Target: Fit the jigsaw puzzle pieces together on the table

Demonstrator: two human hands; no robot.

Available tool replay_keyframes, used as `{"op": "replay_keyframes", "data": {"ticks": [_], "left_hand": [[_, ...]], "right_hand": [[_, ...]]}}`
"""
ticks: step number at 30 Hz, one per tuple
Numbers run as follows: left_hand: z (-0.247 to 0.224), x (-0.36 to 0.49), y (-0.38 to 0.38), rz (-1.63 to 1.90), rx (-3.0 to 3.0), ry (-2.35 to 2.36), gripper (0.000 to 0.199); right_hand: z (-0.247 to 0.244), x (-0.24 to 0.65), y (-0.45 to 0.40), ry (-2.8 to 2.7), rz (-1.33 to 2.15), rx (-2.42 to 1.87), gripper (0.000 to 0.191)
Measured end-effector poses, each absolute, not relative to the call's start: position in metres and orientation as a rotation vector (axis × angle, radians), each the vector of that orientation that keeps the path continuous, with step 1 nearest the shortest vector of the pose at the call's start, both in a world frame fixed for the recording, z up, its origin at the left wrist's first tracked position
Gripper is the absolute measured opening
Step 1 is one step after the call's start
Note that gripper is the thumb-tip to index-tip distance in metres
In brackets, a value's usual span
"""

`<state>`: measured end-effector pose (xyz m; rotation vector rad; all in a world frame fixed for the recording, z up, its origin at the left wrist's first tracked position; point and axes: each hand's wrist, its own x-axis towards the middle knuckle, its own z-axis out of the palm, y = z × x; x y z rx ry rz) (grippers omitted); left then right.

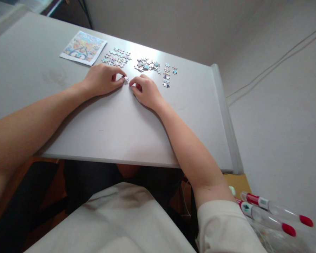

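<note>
Between the thumb and forefinger of my left hand (104,79) is a small puzzle piece (125,78). My right hand (146,90) is just to the right of it, thumb and forefinger curled together at the tabletop; whatever they pinch is too small to make out. Beyond my hands lie a spread of puzzle pieces (117,57), a denser pile of pieces (146,65), a narrow column of pieces (166,75) and a little cluster of pieces (175,70). A picture sheet (83,47) with a colourful print and a penguin lies behind my left hand.
The grey table (107,130) has a raised strip (226,116) along its right end. A wall (279,88) with a cable stands beyond that end. Below it, at the lower right, are clear bottles with red caps (274,218).
</note>
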<state>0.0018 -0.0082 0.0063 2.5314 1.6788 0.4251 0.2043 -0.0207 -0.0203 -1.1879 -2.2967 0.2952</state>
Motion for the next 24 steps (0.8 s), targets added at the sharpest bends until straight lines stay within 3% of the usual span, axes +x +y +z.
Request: {"op": "replay_keyframes", "data": {"ticks": [24], "left_hand": [[0.0083,0.004,-0.0106,0.417,2.486,1.681,0.048]], "right_hand": [[-0.0227,0.2062,-0.0165,-2.333,0.335,-1.18,0.03]]}}
